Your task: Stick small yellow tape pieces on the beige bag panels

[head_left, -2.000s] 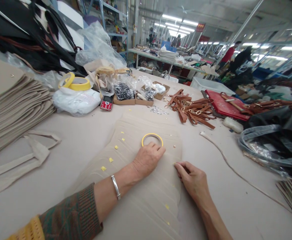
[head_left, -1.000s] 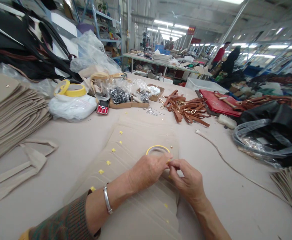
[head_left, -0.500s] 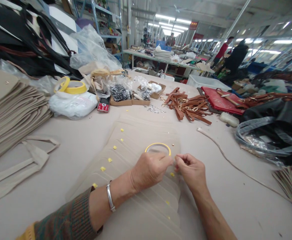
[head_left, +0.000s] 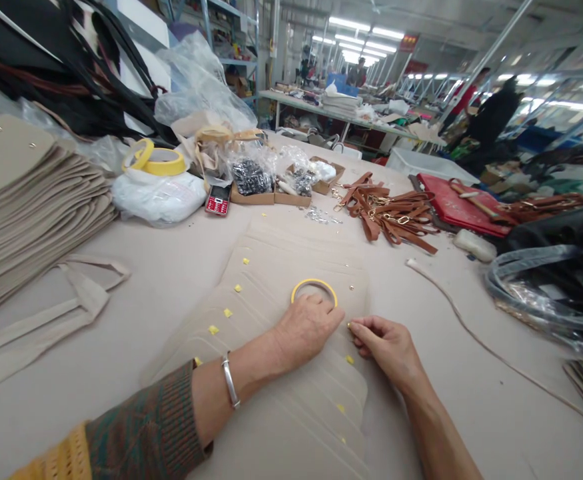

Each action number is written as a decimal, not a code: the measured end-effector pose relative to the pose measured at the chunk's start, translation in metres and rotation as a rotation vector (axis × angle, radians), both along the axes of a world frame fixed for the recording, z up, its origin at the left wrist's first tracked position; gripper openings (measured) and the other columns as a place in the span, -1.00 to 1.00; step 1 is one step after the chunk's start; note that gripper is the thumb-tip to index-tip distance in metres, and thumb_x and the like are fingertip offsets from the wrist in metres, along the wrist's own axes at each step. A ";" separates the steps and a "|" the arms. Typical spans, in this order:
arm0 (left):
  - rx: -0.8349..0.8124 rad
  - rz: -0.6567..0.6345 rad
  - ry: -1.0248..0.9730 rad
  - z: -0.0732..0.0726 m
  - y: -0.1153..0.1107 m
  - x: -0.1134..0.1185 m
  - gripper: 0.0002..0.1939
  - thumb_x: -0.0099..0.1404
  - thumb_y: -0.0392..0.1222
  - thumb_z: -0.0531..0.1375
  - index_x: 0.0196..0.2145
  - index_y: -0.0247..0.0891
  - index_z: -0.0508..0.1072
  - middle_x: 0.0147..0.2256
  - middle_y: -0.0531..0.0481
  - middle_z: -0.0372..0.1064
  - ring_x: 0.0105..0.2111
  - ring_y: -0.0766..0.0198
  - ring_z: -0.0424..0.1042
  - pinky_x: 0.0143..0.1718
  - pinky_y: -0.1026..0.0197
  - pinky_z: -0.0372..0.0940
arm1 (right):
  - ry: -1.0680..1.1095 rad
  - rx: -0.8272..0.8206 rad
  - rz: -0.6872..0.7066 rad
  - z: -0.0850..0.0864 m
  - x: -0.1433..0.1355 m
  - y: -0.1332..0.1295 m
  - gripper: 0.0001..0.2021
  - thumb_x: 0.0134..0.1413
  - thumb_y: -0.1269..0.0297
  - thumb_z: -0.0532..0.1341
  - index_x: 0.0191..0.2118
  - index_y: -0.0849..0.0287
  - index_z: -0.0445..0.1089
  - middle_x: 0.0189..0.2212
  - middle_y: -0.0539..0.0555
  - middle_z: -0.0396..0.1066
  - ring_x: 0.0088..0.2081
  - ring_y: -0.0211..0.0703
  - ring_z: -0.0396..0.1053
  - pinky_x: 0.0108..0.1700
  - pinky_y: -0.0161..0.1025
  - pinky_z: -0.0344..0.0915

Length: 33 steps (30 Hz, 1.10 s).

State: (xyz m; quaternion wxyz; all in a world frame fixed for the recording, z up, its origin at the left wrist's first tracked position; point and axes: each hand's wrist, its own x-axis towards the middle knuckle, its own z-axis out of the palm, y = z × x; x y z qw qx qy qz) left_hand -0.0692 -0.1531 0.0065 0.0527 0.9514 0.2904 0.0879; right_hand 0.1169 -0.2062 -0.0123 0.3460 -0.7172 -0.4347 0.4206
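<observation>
Overlapping beige panels (head_left: pixel 291 267) lie on the table in front of me, with small yellow tape pieces (head_left: pixel 213 330) along both sides. My left hand (head_left: pixel 311 327) is closed around the near edge of a yellow tape roll (head_left: pixel 314 283) over the panels. Just right of it, my right hand (head_left: pixel 384 343) pinches a tiny yellowish piece (head_left: pixel 350 325) between thumb and forefinger, near the panels' right edge. A small metal stud (head_left: pixel 352 288) shows on the top panel above my right hand.
Stacked beige pieces (head_left: pixel 31 200) stand at the left. Farther back are yellow rolls on a white bag (head_left: pixel 158 198), a red phone (head_left: pixel 218 200), small parts boxes (head_left: pixel 252 198) and brown straps (head_left: pixel 386 212). A thin cord (head_left: pixel 464 320) and black bag (head_left: pixel 556 247) lie right.
My hands have moved slightly apart, and a small yellowish piece now shows at my right fingertips. The whole view has shifted, with the table items appearing farther right.
</observation>
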 end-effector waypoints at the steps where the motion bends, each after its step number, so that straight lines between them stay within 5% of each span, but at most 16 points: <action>1: -0.007 0.002 0.001 0.000 0.000 0.000 -0.93 0.34 -0.34 0.05 -0.26 -0.26 0.31 -0.29 -0.05 0.34 -0.26 0.11 0.30 -0.27 0.09 0.22 | -0.029 0.007 0.012 -0.001 -0.001 0.000 -0.67 -0.10 0.04 0.27 -0.38 0.26 0.49 -0.61 -0.01 0.38 -0.58 -0.30 0.30 -0.51 -0.36 0.28; 8: -0.034 0.003 -0.010 -0.002 0.003 0.001 -0.91 0.34 -0.35 0.03 -0.24 -0.27 0.31 -0.30 -0.06 0.34 -0.26 0.12 0.30 -0.28 0.11 0.23 | -0.415 0.104 0.110 0.003 -0.010 0.004 -0.72 0.00 0.08 0.15 -0.42 0.17 0.49 -0.62 0.02 0.42 -0.59 -0.21 0.34 -0.53 -0.31 0.23; 14: -0.025 -0.004 -0.020 -0.001 0.003 -0.001 -0.92 0.33 -0.36 0.05 -0.27 -0.27 0.31 -0.31 -0.06 0.35 -0.27 0.12 0.31 -0.29 0.12 0.24 | -0.407 0.147 0.045 0.005 -0.004 0.000 -0.66 -0.05 0.04 0.24 -0.19 0.15 0.41 -0.68 -0.09 0.37 -0.65 -0.21 0.33 -0.55 -0.30 0.24; 18: -0.014 -0.001 -0.035 -0.001 0.003 -0.002 -0.91 0.32 -0.38 0.05 -0.27 -0.27 0.31 -0.31 -0.06 0.35 -0.27 0.12 0.30 -0.30 0.13 0.24 | -0.238 0.100 0.032 0.002 0.005 -0.012 -0.64 0.03 -0.08 0.18 -0.34 0.17 0.41 -0.65 -0.03 0.37 -0.61 -0.20 0.33 -0.52 -0.28 0.28; 24: -0.032 0.002 -0.052 -0.001 0.004 -0.002 -0.92 0.31 -0.37 0.05 -0.29 -0.27 0.31 -0.32 -0.06 0.36 -0.28 0.13 0.30 -0.30 0.14 0.24 | -0.563 0.245 0.117 -0.001 -0.008 -0.016 -0.71 0.12 0.04 0.14 -0.33 0.11 0.52 -0.37 0.09 0.56 -0.35 -0.09 0.47 -0.26 -0.22 0.29; 29: -0.023 -0.008 -0.080 -0.001 0.005 -0.003 -0.92 0.31 -0.37 0.05 -0.31 -0.26 0.31 -0.33 -0.05 0.36 -0.30 0.13 0.31 -0.30 0.14 0.26 | -0.725 0.285 0.152 -0.002 -0.016 -0.008 -0.73 0.14 0.12 0.11 -0.31 0.12 0.51 -0.40 0.07 0.55 -0.38 -0.10 0.47 -0.30 -0.24 0.27; 33: 0.007 -0.033 -0.180 0.003 0.006 -0.008 -0.89 0.33 -0.36 0.03 -0.26 -0.25 0.33 -0.33 -0.01 0.37 -0.31 0.18 0.34 -0.31 0.19 0.28 | -0.683 0.248 0.313 0.008 -0.012 -0.007 -0.75 0.13 0.17 0.12 -0.39 0.11 0.50 -0.47 0.02 0.52 -0.43 -0.16 0.43 -0.36 -0.28 0.25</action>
